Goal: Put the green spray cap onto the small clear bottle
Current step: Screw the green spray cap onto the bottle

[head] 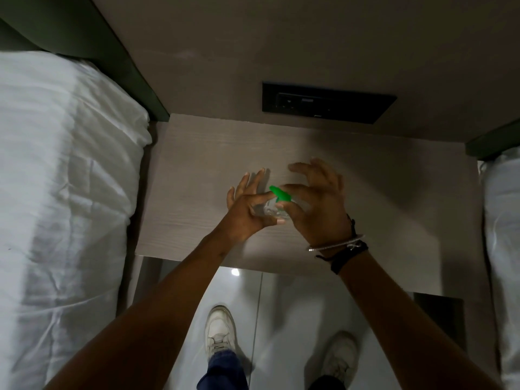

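A small clear bottle (271, 211) is held above the pale wooden bedside table (197, 170). My left hand (247, 206) grips the bottle from the left with thumb and forefinger, its other fingers spread. The green spray cap (279, 194) sits at the top of the bottle, its nozzle pointing up-left. My right hand (315, 204) pinches the cap between thumb and forefinger, its other fingers raised. The joint between cap and bottle is hidden by my fingers.
A bed with white sheets (64, 192) runs along the left, and another white bed edge (503, 235) stands at the right. A black socket panel (326, 102) is set in the wall behind the table. Below are a glossy floor and white shoes (219, 330).
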